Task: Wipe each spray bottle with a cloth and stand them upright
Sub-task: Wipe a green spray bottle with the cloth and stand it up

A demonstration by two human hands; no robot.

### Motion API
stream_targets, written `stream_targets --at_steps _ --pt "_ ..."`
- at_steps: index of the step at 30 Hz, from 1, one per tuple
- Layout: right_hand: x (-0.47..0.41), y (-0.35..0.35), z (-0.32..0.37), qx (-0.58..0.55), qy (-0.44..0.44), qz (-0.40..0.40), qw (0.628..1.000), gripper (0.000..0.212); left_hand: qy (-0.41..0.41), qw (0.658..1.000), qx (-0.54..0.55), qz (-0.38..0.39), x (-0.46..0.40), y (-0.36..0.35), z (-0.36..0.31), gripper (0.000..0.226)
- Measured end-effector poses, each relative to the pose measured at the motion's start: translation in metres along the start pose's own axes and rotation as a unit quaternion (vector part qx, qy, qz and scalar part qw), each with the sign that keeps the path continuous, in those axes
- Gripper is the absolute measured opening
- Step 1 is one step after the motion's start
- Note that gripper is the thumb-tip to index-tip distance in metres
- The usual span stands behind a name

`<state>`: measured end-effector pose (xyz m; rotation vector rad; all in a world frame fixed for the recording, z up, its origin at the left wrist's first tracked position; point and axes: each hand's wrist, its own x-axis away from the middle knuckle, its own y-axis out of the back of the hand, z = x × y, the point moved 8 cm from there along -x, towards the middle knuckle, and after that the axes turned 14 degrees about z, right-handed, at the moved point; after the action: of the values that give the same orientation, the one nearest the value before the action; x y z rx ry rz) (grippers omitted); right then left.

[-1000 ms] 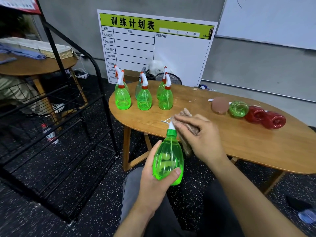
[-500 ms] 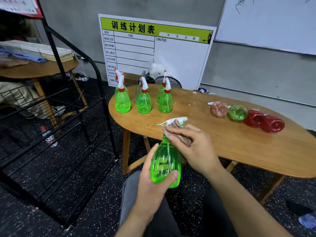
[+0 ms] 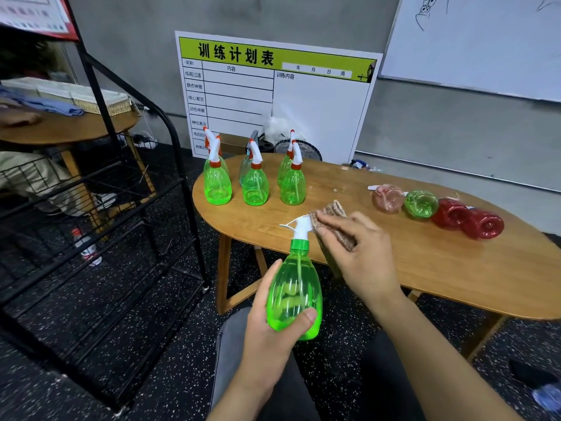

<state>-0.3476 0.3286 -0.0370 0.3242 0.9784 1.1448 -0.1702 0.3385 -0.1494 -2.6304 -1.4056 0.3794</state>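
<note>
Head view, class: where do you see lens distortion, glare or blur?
Head view: the wide lens bows the black rack and the whiteboard edge; soft glare streaks the held green bottle and table; the corners blur, as at the blue object bottom right.

Your one view comes from the head camera, looking forward and down, with your hands close below the lens. It faces the wooden table [image 3: 455, 268] and, farther off, the grey wall [image 3: 425, 132].
</note>
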Motion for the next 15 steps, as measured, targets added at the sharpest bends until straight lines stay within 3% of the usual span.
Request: stream_targets --at_steps 9,15 --pt "0.027 -0.001 -0.018 0.109 0.05 0.067 0.99 0.031 0.005 1.0 -0.005 -0.022 -0.002 0.005 -0.001 0.08" --pt "0.01 0.013 -0.007 0.063 0.051 -0.002 0.997 0.033 0.007 1.0 -0.004 -0.013 -0.001 0.001 -0.003 0.083"
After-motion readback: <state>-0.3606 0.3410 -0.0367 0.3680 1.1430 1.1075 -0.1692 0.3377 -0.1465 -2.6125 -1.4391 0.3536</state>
